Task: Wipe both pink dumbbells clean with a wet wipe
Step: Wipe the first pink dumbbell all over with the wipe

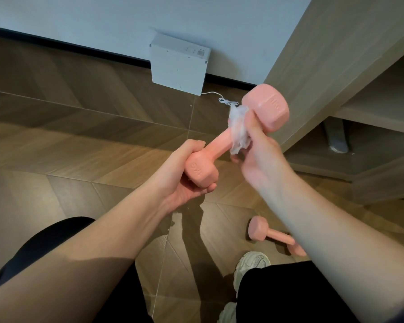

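Observation:
A pink dumbbell (219, 148) is held up in the air, tilted, its far head at the upper right. My left hand (184, 178) grips its near head from below. My right hand (259, 155) holds a crumpled white wet wipe (238, 127) wrapped round the bar just below the far head. A second pink dumbbell (266, 231) lies on the wooden floor at the lower right, partly hidden behind my right forearm.
A flat white device (177, 64) with a white cable (226, 101) leans on the wall ahead. A wooden shelf unit (336, 66) stands at the right. My legs in dark trousers and light sneakers (250, 264) are below.

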{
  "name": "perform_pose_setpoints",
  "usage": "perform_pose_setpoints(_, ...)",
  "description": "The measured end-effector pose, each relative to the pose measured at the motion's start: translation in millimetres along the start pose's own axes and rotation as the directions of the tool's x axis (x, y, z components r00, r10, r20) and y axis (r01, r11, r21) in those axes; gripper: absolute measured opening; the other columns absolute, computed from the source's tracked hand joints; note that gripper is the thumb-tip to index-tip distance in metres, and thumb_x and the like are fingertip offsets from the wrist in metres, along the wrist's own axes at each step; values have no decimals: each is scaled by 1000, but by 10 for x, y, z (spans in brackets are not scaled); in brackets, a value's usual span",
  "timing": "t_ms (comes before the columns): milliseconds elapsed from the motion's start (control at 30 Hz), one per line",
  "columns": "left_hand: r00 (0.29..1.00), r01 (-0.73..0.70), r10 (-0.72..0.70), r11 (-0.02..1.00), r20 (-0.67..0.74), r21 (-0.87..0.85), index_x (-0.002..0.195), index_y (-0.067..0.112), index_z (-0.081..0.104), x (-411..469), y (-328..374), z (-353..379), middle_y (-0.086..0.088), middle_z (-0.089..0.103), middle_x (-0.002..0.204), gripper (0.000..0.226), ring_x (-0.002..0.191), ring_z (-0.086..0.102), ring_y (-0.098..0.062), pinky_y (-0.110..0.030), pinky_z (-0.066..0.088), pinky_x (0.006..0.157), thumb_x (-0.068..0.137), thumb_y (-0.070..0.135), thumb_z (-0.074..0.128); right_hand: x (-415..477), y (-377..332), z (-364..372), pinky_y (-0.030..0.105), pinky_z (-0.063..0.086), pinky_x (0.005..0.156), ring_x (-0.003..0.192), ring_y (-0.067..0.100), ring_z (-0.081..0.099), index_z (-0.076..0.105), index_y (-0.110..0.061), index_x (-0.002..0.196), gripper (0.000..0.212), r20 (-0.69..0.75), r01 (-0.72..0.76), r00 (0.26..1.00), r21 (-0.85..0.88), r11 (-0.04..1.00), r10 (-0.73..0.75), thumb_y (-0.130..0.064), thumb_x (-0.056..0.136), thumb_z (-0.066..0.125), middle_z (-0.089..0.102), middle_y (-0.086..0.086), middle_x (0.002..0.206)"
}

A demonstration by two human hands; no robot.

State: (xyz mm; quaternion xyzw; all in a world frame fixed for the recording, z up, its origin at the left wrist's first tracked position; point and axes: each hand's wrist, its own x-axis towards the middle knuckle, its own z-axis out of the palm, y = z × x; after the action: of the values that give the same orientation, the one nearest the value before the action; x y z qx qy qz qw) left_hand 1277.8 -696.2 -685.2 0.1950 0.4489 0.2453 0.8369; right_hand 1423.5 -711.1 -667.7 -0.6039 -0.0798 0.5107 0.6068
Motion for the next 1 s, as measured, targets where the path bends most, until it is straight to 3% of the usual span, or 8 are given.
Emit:
perform_pose_setpoints(167,999,32,-32,999,20,-3,104,7,63,-44,8,13,-18,57,90,32,75,57,-29,-32,53,58,87,33,59,-112,272,-2,38,43,88,101,14,62,64,-23,123,41,94,-101,989,-155,983,116,-47,89,62,74,-7,108)
perform_pose_setpoints(300,999,33,-33,999,10,-12,118,4,59,-39,-11,27,-19,56,93,44,82,57,-32,-32,55,57,87,35,61,-19,34,-21,32,37,67,80,16,58,69,-16,108,40,5,-31,999,-31,999,31,-47,83,69,74,-1,96)
perform_pose_setpoints(400,999,22,-22,1000,25,10,108,5,63,-36,-13,53,-18,59,87,35,78,59,-31,-32,54,57,88,33,60,-61,38,-13,37,39,82,95,13,60,67,-21,111,34,39,-27,999,6,1000,27,-46,88,63,74,-6,108)
perform_pose_setpoints(467,999,16,-17,1000,34,21,96,8,65,-36,-11,45,-16,62,81,27,72,59,-28,-32,51,59,89,33,58,-152,221,7,41,42,97,104,15,63,66,-22,112,32,95,-77,992,-98,992,87,-43,88,64,74,-6,107)
perform_pose_setpoints(533,999,11,-13,999,42,33,93,11,65,-32,-13,40,-12,64,80,23,71,60,-25,-32,51,61,88,33,58,-240,354,31,44,49,99,104,20,67,67,-20,110,32,86,-129,986,-175,976,146,-39,85,70,75,0,102)
perform_pose_setpoints(733,1000,3,-4,999,15,47,107,7,62,-19,18,62,-18,58,91,36,81,58,-31,-31,55,56,87,37,61,-120,56,2,41,37,105,105,20,65,71,-17,104,29,57,-35,998,-80,996,39,-38,83,71,75,1,104)
perform_pose_setpoints(833,1000,13,-13,1000,15,25,106,8,63,-22,42,64,-19,58,95,33,84,57,-32,-32,54,58,88,35,60,-172,155,26,34,45,91,101,15,64,69,-18,107,28,46,-22,999,-104,994,27,-35,84,71,74,-2,105)
perform_pose_setpoints(1000,999,-6,4,999,34,48,112,8,67,-37,53,18,-15,64,94,36,82,62,-28,-33,54,60,88,34,61,-275,397,6,41,50,100,107,16,65,67,-18,119,36,124,-84,986,-199,976,111,-28,85,73,73,0,110)
